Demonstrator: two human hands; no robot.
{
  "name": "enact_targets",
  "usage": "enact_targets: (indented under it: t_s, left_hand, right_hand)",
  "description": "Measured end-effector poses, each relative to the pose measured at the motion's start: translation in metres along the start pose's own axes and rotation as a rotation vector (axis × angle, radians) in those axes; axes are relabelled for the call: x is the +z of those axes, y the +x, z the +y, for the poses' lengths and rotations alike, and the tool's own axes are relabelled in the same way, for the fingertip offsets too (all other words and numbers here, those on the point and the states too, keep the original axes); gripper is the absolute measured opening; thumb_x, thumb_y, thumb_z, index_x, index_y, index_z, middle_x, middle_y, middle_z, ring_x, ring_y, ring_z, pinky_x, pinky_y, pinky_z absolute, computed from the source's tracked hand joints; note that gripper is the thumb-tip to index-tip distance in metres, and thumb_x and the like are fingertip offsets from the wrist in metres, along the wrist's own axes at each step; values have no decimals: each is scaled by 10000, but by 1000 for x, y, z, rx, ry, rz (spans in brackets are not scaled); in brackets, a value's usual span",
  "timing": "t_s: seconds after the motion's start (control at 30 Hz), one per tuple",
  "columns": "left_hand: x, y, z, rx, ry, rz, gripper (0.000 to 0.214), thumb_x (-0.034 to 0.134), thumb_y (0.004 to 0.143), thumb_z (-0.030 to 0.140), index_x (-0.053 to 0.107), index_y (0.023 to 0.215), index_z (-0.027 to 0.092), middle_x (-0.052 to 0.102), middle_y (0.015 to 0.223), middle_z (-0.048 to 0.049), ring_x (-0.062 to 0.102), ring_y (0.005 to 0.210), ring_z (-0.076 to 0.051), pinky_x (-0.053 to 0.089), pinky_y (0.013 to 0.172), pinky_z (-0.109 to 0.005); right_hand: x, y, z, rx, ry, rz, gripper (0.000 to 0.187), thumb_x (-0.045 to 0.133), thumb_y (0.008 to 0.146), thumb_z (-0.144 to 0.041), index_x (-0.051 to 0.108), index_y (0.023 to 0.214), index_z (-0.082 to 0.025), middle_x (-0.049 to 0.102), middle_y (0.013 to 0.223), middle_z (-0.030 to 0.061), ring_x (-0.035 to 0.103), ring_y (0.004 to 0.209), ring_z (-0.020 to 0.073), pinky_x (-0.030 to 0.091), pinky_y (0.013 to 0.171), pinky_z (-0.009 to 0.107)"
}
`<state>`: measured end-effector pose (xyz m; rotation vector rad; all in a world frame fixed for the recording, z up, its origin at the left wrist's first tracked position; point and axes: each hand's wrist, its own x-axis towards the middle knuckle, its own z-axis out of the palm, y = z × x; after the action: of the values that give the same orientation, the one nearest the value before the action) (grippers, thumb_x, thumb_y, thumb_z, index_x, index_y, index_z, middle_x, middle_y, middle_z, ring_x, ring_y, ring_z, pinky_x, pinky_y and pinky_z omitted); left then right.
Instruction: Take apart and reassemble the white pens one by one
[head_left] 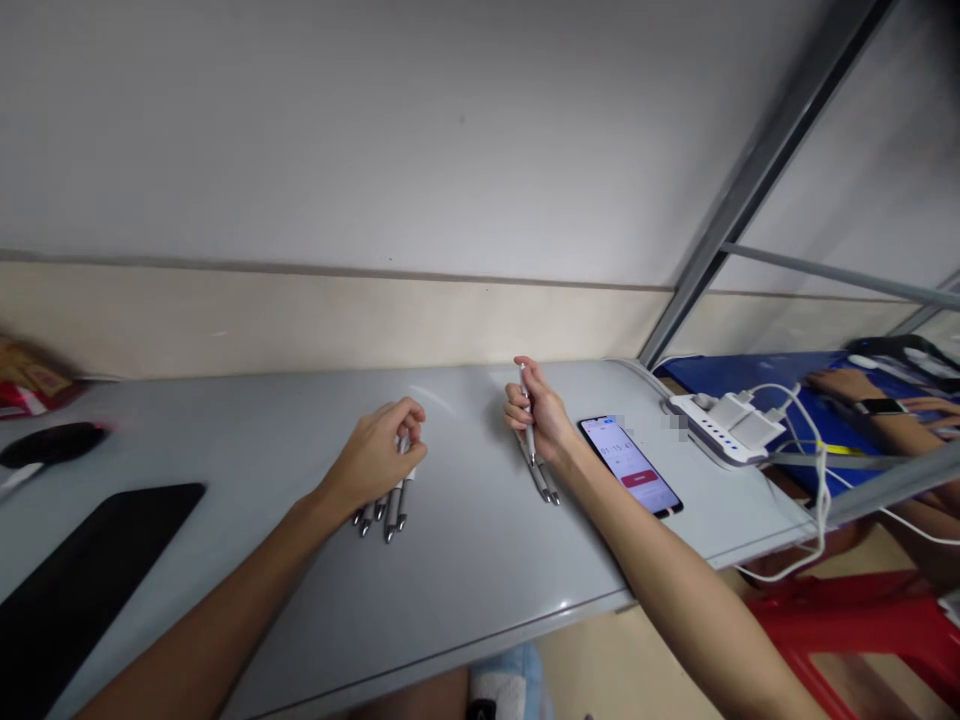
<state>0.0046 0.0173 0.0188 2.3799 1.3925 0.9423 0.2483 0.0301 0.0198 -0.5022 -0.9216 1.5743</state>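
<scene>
My right hand [541, 410] is closed around a white and grey click pen [528, 425], held nearly upright with its tip down. The thumb lies at the pen's top end. Beneath this hand, two similar pens [547, 485] lie side by side on the table, partly covered. My left hand [381, 452] curls over a cluster of several pens [388, 515], whose grey grips and silver tips stick out toward me. Between its thumb and forefinger shows part of a pen; the other fingers are mostly hidden.
On the grey table [457, 600], a lit phone [631, 465] lies right of my right forearm, near a white power strip [720, 430] with cables. A black mat [97, 580] and a dark oval object [52, 443] are left. Another person's hands [844, 385] rest beyond the metal frame [720, 240].
</scene>
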Motion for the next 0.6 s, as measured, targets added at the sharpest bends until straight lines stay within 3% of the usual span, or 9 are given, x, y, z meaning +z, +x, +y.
enact_targets:
  t_s: [0.1,0.27,0.4,0.6]
  left_hand:
    - [1,0,-1,10,-4,-1,224,519,668,125,525,871,221,602,731,39,566,665,-126,451,678,-268]
    - [0,0,0,4,-13,6,223,517,658,121,524,857,221,602,722,40,568,658,-125,450,668,-267]
    - [0,0,1,-1,-39,22,214,506,668,129,526,859,223,603,727,37,564,653,-122,456,672,-265]
    - [0,-1,0,-26,-41,-5,183,506,712,167,526,885,227,602,734,25,568,663,-132,450,621,-263]
  right_hand:
    - [0,0,1,-7,-4,13,171,542,904,-409,429,980,-306,241,569,-95,144,414,64,153,407,193]
    - [1,0,0,-3,-34,27,247,540,902,-407,427,1111,-339,250,576,-95,159,414,67,170,413,191]
    - [0,-1,0,-2,-31,29,202,550,894,-419,427,1011,-309,238,576,-95,158,413,64,166,412,193]
    - [1,-1,-5,-3,-35,41,199,550,894,-409,432,1028,-322,234,572,-96,158,407,61,153,411,188]
